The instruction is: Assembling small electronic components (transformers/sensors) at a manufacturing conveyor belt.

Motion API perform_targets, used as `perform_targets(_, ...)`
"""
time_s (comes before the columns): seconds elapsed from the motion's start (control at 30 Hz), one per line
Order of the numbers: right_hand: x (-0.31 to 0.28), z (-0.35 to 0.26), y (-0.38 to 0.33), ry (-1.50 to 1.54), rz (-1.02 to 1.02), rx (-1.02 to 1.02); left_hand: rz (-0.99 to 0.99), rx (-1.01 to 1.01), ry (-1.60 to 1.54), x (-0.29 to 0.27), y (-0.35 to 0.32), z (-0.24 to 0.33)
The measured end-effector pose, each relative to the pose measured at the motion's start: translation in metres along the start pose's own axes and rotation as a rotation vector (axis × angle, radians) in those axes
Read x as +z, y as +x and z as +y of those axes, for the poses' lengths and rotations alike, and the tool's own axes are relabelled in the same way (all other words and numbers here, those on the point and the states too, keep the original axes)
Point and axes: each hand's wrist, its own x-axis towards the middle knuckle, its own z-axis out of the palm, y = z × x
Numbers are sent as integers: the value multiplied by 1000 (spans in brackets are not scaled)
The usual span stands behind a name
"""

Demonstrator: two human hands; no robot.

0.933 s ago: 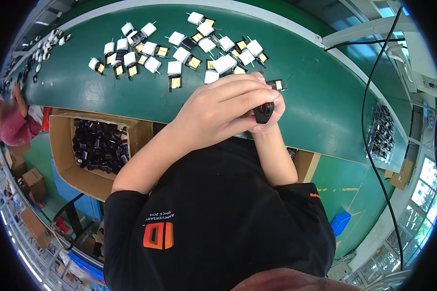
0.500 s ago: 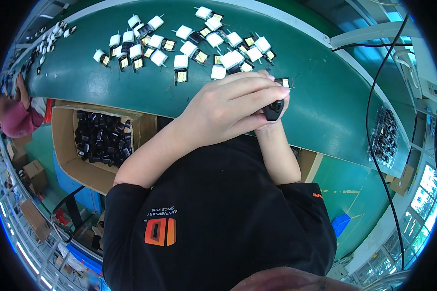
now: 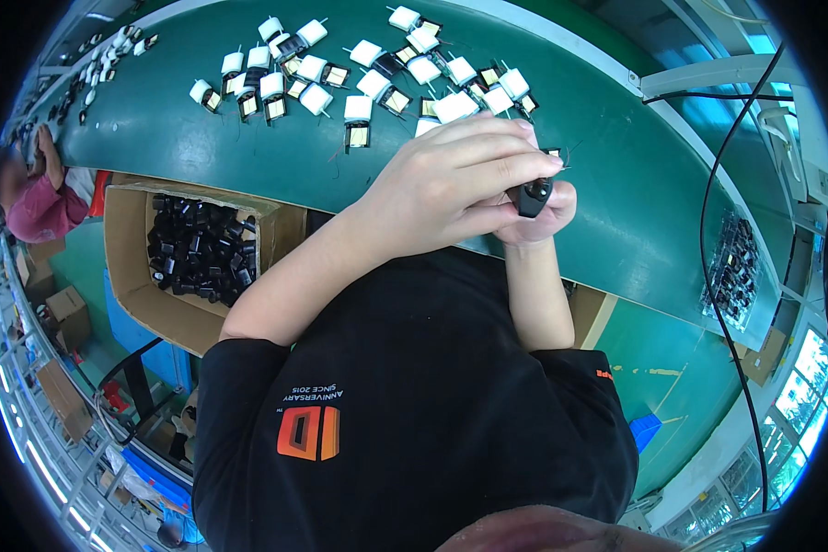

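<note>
We see a brown cardboard box point(image 3: 133, 276) low on the left, beside the green table point(image 3: 616, 212). It is full of small black parts point(image 3: 198, 258), all piled together. Far on the table lie many little white and gold parts point(image 3: 359, 78) in loose rows.

Since a moment ago, the view has slid a bit, so the white parts sit higher and more to the right in the picture. Our hands have stayed in the same spot, close together.

Our left hand point(image 3: 451, 184) lies over the right hand point(image 3: 538, 216), with its fingers stretched long and pressed side by side. Our right hand pinches a small black part point(image 3: 532, 197) between its fingertips. The part is dark and blocky, and it sits at the near edge of the table, just in front of our chest. Thin wires stick out near it.
</note>
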Motion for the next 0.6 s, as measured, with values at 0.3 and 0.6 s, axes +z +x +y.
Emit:
perform_targets(0.3,17,-28,-24,-426,18,13,-88,-89,-92,-3,-10,4)
perform_targets(0.6,7,7,-26,-237,131,-243,-83,-463,-469,13,-19,14)
